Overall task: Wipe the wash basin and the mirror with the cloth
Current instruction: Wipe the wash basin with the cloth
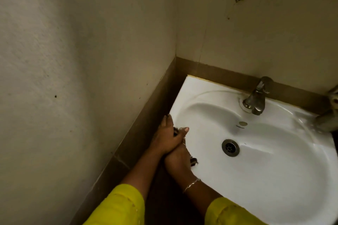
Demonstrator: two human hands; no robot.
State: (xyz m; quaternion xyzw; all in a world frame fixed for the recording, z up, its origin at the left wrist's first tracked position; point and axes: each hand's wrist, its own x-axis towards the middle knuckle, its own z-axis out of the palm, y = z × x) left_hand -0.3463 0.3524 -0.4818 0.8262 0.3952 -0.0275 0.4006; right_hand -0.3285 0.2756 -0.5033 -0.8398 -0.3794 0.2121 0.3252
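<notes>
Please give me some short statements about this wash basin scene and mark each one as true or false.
1. Both hands are together at the left rim of the white ceramic wash basin. True: the left hand and the right hand meet there.
2. The hands hold a bright yellow sponge. False: only bits of a dark cloth stick out between them.
3. Water is running from the metal tap. False: no stream is visible.
4. The round metal drain is uncovered. True.
5. A thin silver bracelet is on the right wrist. True.
6. The mirror is being wiped. False: no mirror is in view.
</notes>
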